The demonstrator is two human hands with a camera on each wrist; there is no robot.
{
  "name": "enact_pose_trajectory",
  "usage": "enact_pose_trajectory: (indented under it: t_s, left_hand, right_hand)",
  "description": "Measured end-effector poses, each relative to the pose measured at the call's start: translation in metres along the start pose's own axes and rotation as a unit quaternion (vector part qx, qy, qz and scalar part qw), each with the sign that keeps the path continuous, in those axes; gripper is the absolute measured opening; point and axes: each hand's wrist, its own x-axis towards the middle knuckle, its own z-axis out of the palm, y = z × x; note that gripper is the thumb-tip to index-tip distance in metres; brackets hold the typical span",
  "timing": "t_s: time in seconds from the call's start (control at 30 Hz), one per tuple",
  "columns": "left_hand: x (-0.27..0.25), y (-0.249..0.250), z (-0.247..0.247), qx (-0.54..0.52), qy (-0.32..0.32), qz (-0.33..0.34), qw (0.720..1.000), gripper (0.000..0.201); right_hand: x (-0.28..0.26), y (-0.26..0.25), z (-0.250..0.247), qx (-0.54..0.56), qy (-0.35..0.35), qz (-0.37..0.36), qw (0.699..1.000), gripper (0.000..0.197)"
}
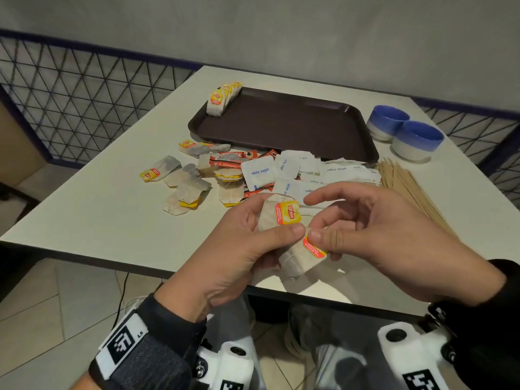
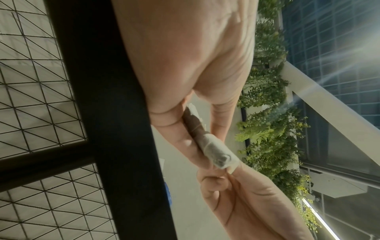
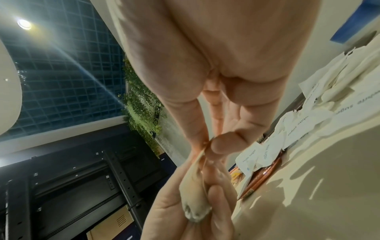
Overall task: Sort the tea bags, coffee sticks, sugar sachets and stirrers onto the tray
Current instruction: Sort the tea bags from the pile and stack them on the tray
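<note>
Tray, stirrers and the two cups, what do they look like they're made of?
Tray: probably plastic, dark brown, matte, with a moulded raised rim. Stirrers: pale, unfinished wood, thin flat sticks. Cups: likely glazed ceramic, glossy blue fading to white; thick rims.

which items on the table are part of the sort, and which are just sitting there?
Part of the job:
tray
tea bags on the tray
loose tea bags
tea bags in hand, left hand and right hand both holding
coffee sticks
sugar sachets
stirrers

Just lying about:
two blue-and-white bowls
</note>
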Motion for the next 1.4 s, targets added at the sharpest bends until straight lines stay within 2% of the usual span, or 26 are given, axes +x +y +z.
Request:
enact_pose_trajectory:
  t_s: [0.1, 0.33, 0.47, 0.63, 0.77, 1.03, 1.23, 1.4]
  left_hand:
    - [-0.001, 0.000, 0.000, -0.003, -0.003, 0.003, 1.000, 0.051]
    - [-0.001, -0.002, -0.001, -0.005, -0.011, 0.014, 1.000, 0.062]
    - [0.000, -0.003, 0.001, -0.013, 0.002, 0.023, 1.000, 0.062]
    - [0.004, -0.001, 0.000, -0.057, 0.079, 0.038, 0.995, 0.049]
    - [0.006, -0.002, -0.003, -0.058, 0.127, 0.069, 0.988, 0.048]
    - [0.004, -0.011, -0.005, 0.029, 0.090, 0.065, 0.993, 0.071]
    - [0.005, -0.014, -0.008, 0.075, 0.079, 0.071, 0.992, 0.076]
    - [0.005, -0.014, -0.008, 0.091, 0.085, 0.070, 0.990, 0.069]
  right_hand:
    - [0.000, 0.001, 0.001, -0.004, 0.003, 0.004, 1.000, 0.037]
    - [0.001, 0.001, 0.002, 0.002, 0.009, 0.013, 1.000, 0.036]
    - [0.002, 0.005, -0.002, 0.003, 0.005, 0.036, 0.999, 0.014]
    - [0.002, 0.005, -0.005, -0.002, 0.045, 0.017, 0.999, 0.008]
    - [0.002, 0.002, -0.007, -0.008, 0.054, 0.018, 0.998, 0.005]
    - [0.008, 0.003, -0.003, 0.021, 0.045, 0.043, 0.998, 0.007]
    - [0.008, -0.001, 0.001, 0.018, 0.019, 0.038, 0.999, 0.007]
    - [0.009, 0.001, 0.001, -0.011, 0.028, 0.020, 0.999, 0.009]
